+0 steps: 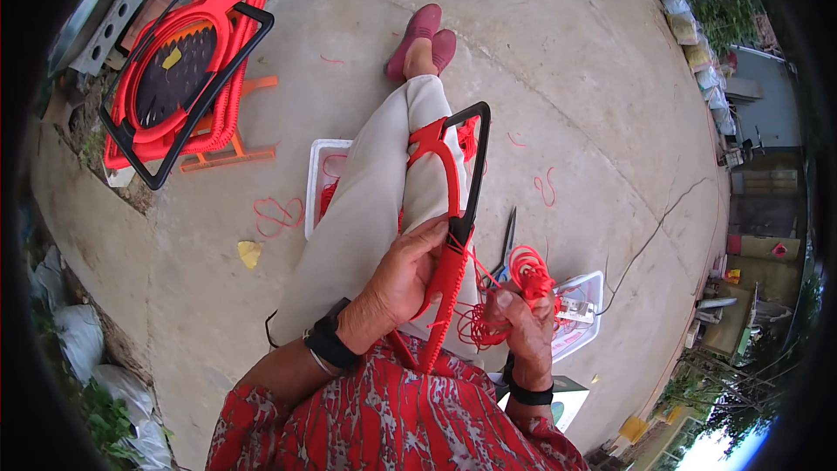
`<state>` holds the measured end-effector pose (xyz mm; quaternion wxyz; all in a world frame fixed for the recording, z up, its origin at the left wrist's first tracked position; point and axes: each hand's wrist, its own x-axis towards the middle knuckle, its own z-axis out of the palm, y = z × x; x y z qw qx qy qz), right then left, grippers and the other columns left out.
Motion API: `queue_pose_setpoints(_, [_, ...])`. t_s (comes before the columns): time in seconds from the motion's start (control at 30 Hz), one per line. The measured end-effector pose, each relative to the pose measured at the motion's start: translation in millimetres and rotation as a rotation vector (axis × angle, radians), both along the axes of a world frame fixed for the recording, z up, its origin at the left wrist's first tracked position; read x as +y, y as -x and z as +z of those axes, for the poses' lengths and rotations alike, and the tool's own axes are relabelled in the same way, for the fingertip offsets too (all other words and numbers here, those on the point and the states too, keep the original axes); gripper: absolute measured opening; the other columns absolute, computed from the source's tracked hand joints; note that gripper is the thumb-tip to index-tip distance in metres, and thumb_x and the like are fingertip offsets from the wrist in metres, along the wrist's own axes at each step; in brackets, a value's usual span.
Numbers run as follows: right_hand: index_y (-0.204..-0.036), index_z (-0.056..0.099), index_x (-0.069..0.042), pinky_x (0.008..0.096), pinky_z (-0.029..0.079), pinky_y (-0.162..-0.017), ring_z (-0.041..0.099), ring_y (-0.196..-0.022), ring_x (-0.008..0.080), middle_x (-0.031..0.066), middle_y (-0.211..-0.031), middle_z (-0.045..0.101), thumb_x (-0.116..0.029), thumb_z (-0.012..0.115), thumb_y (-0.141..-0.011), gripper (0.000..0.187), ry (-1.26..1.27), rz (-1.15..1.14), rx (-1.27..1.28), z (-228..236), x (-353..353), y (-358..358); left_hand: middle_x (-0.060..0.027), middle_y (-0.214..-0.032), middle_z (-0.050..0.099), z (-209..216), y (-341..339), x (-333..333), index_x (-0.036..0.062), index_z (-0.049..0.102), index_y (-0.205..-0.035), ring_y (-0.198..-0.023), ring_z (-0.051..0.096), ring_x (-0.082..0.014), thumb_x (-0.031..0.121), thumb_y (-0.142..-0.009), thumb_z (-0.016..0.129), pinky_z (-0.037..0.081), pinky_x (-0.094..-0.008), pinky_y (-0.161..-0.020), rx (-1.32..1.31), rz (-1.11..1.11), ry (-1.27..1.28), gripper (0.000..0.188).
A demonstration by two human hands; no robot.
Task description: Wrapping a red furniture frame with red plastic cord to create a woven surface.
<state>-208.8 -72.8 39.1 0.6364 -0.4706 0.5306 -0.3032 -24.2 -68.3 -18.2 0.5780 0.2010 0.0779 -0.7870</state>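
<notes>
Across my lap lies a ring-shaped frame wrapped in red cord (447, 275), with a black angular handle (479, 153) standing out at its far right side. My left hand (398, 275) is closed round the wrapped rim near the handle's lower end. To its right, my right hand (528, 324) is closed on a looped bundle of red cord (529, 269). A strand runs from the bundle to the frame, and more loops hang beside my right fingers. Dark-bladed scissors (508, 240) lie just beyond that hand, partly hidden by the cord and my leg.
Similar red frames with black handles (228, 92) are stacked on an orange stool (231, 159) at far left. White trays stand by my legs, one left (312, 187), one right (595, 292). Cord scraps (279, 216) and a yellow leaf (249, 253) lie on the concrete floor (558, 105).
</notes>
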Motion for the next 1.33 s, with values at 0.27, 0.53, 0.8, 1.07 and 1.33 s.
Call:
queue_pose_setpoints(0.27, [-0.075,0.05,-0.003,0.0282,0.032,-0.047,0.041,-0.05,0.0118,0.0025,-0.058,0.046,-0.006,0.061,-0.076,0.012,-0.07,-0.068,-0.365,27,7,7,-0.0028,-0.084,0.063,-10,-1,4,0.0061,0.061,-0.1,-0.069,0.059,-0.0129,0.025,-0.089,0.054,0.042,-0.0253,-0.047,0.097,-0.084,-0.009,0.023])
queue_pose_setpoints(0.53, [-0.076,0.052,-0.004,0.0272,0.034,-0.049,0.042,-0.051,0.0097,0.0011,-0.06,0.048,-0.003,0.061,-0.074,0.01,0.113,-0.124,0.136,27,41,11,-0.0072,-0.068,0.057,22,3,-5,0.0046,0.058,-0.096,-0.049,0.05,-0.0187,0.027,-0.089,0.048,0.036,-0.0303,-0.038,-0.03,-0.029,-0.354,0.025])
queue_pose_setpoints(0.8, [-0.066,0.043,-0.005,0.0292,0.029,-0.047,0.036,-0.048,0.012,0.0016,-0.056,0.04,-0.004,0.054,-0.079,0.016,-0.157,-0.24,-0.346,23,61,21,-0.01,-0.068,0.059,1,2,5,0.003,0.059,-0.096,-0.047,0.05,-0.0196,0.027,-0.087,0.053,0.037,-0.0299,-0.039,0.003,-0.127,-0.112,0.026])
queue_pose_setpoints(1.07, [-0.064,0.038,-0.009,0.0289,0.026,-0.042,0.031,-0.04,0.0117,-0.0004,-0.049,0.032,-0.01,0.055,-0.08,0.024,0.031,-0.226,-0.245,11,39,27,-0.0095,-0.065,0.054,-6,-1,4,0.0014,0.057,-0.091,-0.051,0.048,-0.0192,0.029,-0.088,0.055,0.035,-0.0295,-0.039,-0.007,-0.151,0.019,0.027])
queue_pose_setpoints(1.33, [-0.098,0.069,-0.005,0.0249,0.034,-0.042,0.045,-0.045,0.009,-0.0008,-0.056,0.049,-0.026,0.056,-0.094,0.026,-0.077,-0.03,0.275,-26,13,31,-0.0068,-0.067,0.048,-16,2,3,0.0028,0.053,-0.087,-0.053,0.047,-0.0197,0.039,-0.088,0.061,0.036,-0.0261,-0.041,-0.097,-0.203,0.205,0.037])
